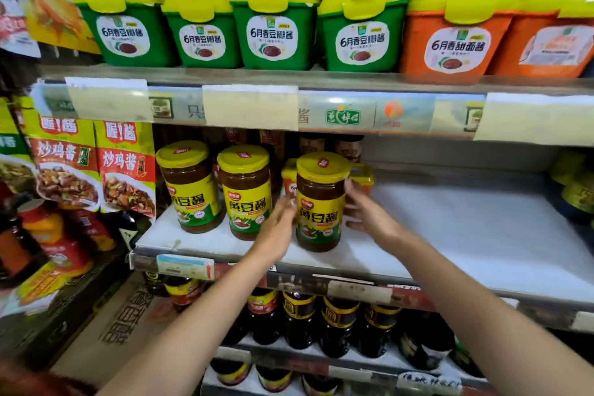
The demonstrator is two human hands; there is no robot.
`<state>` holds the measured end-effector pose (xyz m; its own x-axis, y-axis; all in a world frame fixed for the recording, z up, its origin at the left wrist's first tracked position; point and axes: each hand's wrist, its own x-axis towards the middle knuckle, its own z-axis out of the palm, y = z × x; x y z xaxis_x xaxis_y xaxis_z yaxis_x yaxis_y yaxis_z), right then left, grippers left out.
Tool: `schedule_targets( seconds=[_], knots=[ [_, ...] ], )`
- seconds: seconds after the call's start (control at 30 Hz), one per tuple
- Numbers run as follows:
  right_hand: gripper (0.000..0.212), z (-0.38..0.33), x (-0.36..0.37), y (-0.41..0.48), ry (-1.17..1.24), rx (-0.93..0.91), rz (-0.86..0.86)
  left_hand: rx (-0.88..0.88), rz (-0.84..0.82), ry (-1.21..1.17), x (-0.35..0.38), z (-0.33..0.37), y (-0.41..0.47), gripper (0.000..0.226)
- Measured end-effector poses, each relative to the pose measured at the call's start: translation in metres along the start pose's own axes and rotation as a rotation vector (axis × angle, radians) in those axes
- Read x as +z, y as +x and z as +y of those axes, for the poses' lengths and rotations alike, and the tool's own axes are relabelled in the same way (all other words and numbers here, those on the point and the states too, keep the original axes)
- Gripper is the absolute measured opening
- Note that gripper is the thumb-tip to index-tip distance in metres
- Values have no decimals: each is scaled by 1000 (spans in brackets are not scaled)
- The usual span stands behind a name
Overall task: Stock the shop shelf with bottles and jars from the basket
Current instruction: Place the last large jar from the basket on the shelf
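Three brown sauce jars with yellow lids and yellow-green labels stand in a row on the white middle shelf (450, 235). The right-hand jar (319, 202) stands upright on the shelf between my hands. My left hand (278, 228) is at its left side with the fingertips against the label. My right hand (366, 212) is at its right side, fingers spread beside the glass. Both hands look blurred and neither closes around the jar. The other two jars (189, 186) (246, 193) stand to its left. The basket is not in view.
A small orange tub (363, 178) sits behind the jar. Green tubs (273, 29) and orange tubs (456, 35) fill the top shelf. Sauce packets (125, 167) hang at the left. Dark bottles (337, 325) line the lower shelf. More jars (575, 190) stand at the far right.
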<state>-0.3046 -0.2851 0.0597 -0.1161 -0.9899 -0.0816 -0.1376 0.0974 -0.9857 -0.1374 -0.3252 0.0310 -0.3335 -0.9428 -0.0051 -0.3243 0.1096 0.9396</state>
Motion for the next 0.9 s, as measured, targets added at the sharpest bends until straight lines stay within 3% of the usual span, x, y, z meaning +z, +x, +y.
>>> schedule_targets(
  seconds=[0.1, 0.17, 0.27, 0.43, 0.67, 0.8, 0.9],
  knots=[
    [94, 41, 10, -1, -220, -86, -29, 55, -111, 166, 10, -19, -3, 67],
    [114, 57, 15, 7, -313, -120, 16, 108, -64, 246, 15, -20, 1, 78],
    [124, 66, 14, 18, -297, -126, 25, 97, -12, 239, 16, -24, 7, 79],
    [99, 65, 12, 19, -327, -131, 12, 103, 28, 308, 17, -32, 13, 81],
    [112, 66, 13, 17, -300, -132, 0, 149, 64, 347, 18, -37, 15, 82],
    [91, 66, 13, 16, -324, -119, 16, 176, 74, 312, 17, -40, 16, 82],
    [88, 66, 13, 17, -329, -130, 17, 176, 62, 302, 16, -40, 14, 82]
  ],
)
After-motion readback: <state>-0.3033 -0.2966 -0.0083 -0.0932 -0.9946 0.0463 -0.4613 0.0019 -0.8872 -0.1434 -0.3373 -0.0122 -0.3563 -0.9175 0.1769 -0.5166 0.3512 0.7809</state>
